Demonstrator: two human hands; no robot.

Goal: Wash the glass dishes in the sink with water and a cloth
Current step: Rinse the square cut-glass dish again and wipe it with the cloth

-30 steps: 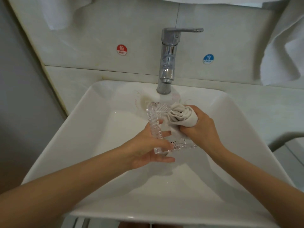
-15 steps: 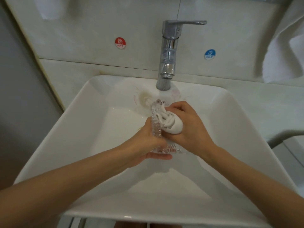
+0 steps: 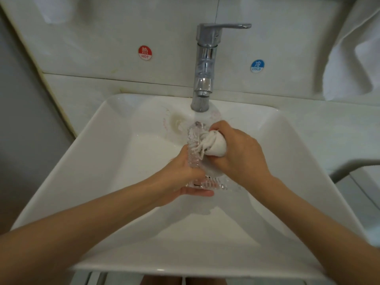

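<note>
Left hand (image 3: 181, 178) grips dish (image 3: 192, 150); right hand (image 3: 241, 154), cloth (image 3: 213, 145) inside.

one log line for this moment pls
step: scrubbing | left hand: holds dish on edge | right hand: presses cloth on dish | tap: running | place: over sink

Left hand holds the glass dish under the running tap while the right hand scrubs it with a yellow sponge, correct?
No: the head view shows the right hand scrubbing with a bunched white cloth, not a yellow sponge. The left hand does hold the glass dish under the running tap.
</note>
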